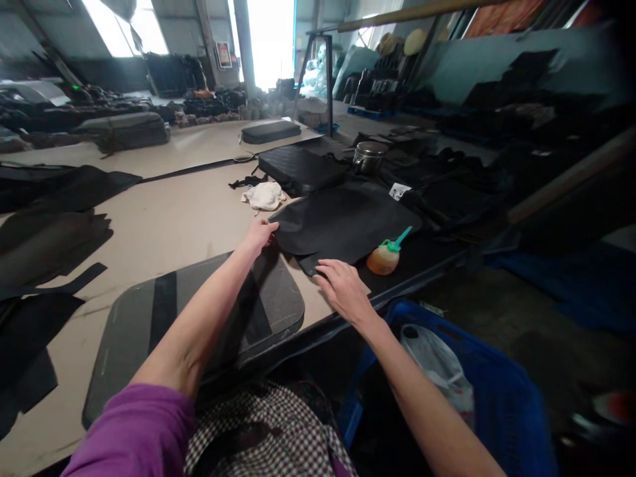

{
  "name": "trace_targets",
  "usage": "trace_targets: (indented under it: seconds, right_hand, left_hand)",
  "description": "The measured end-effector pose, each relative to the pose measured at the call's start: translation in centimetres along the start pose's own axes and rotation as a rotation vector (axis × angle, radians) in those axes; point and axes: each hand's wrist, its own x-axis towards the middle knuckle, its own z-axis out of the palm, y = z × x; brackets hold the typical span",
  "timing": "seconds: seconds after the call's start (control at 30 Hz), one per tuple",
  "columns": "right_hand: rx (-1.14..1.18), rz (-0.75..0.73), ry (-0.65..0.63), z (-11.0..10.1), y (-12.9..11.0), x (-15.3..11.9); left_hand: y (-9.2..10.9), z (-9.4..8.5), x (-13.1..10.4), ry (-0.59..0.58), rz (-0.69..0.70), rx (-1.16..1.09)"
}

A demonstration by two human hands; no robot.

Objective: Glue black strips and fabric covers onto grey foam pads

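A large black sheet (pixel 348 218), which looks like leather or vinyl, lies on the right part of the table with its left edge slightly raised. My left hand (pixel 261 233) is closed on that left edge, pinching it between thumb and fingers. Close to the sheet's near corner is my right hand (pixel 344 291), palm down, its fingers spread a little and the fingertips at the corner's edge. Below my left forearm lies a dark grey panel (pixel 209 305) with rounded corners and black strips. A squeeze bottle (pixel 383 258) of amber liquid with a green nozzle stands right of my right hand.
A white cloth bundle (pixel 265 196), a black padded panel (pixel 301 169) and a metal pot (pixel 368 158) sit farther back. Dark cut pieces (pixel 44 245) line the left side of the table (pixel 183 212). A blue crate (pixel 511 397) holding a plastic bag stands below the table's right edge.
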Motion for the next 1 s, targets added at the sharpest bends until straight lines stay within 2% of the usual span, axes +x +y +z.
trace_targets:
  seconds: [0.13,0.23,0.37,0.47,0.53,0.6,0.73,0.87,1.0]
  right_hand:
    - [0.273,0.079,0.060,0.1,-1.2,0.2]
    - [0.759,0.333,0.074,0.4,-2.6,1.2]
    - [1.528,0.693,0.082,0.9,-4.0,2.7]
    - [1.789,0.841,0.133,1.0,-4.0,3.5]
    - [1.802,0.913,0.206,0.7,-3.4,4.0]
    - [1.711,0.957,0.253,0.3,-2.4,4.8]
    - [1.510,0.993,0.250,-0.8,0.0,6.7]
    - [1.396,1.012,0.175,-1.0,1.9,8.2]
    - [1.245,0.986,0.047,-0.5,1.7,9.9]
  left_hand:
    - [1.9,-0.4,-3.1,0.020,0.196,-0.016]
    - [3.6,-1.7,-6.8,-0.032,0.304,-0.143]
    - [5.3,-5.7,-11.4,-0.046,0.400,-0.239]
    - [5.5,-9.7,-13.5,-0.047,0.408,-0.221]
    - [5.0,-12.3,-14.3,-0.023,0.361,-0.205]
    - [4.3,-14.7,-14.9,-0.007,0.314,-0.190]
    - [2.9,-18.3,-16.1,-0.029,0.275,-0.211]
    - [2.3,-20.7,-17.2,0.005,0.219,-0.183]
    - [2.4,-21.8,-17.9,0.035,0.150,-0.115]
